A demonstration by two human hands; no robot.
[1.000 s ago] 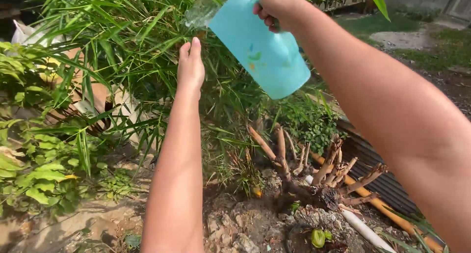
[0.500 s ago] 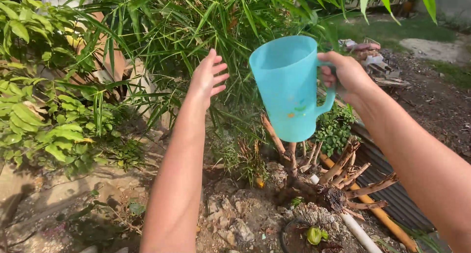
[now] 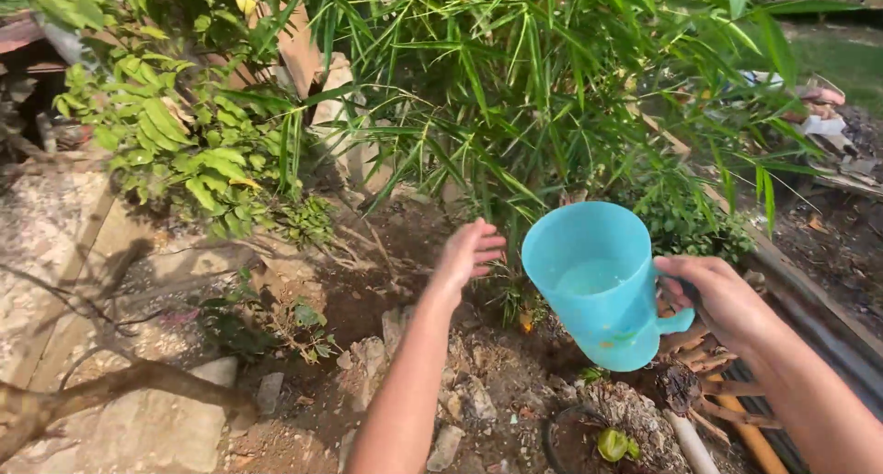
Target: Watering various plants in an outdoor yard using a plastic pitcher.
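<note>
— What is held, and by which hand?

— A light blue plastic jug (image 3: pixel 598 285) is gripped by the right hand (image 3: pixel 722 299). The fingers are closed around the handle on the jug's right side, and the jug is kept in the air, tilted a little so that its open mouth is turned up and toward the camera. A small amount of water can be seen inside, near the bottom.

— And the left hand?

— Nothing is held by the left hand (image 3: pixel 469 253). It is stretched forward with the fingers spread and loose, just left of the jug and apart from it, below the hanging leaves of a bamboo-like plant (image 3: pixel 543 88).

— Where is the jug in relation to the ground?

— It is held above the bare, stony soil (image 3: pixel 478 391) of the garden bed, toward the bed's right side. Beneath it and slightly right, a clump of dry brown stems (image 3: pixel 699 364) is seen, with a white pipe (image 3: pixel 685 442) and an orange pipe (image 3: pixel 750 433) lying beside it near the lower edge.

— What else is seen?

— A broad-leaved green shrub (image 3: pixel 184 152) is found at the bed's left side, and a small green sprout (image 3: pixel 613 444) sits below the jug.
</note>
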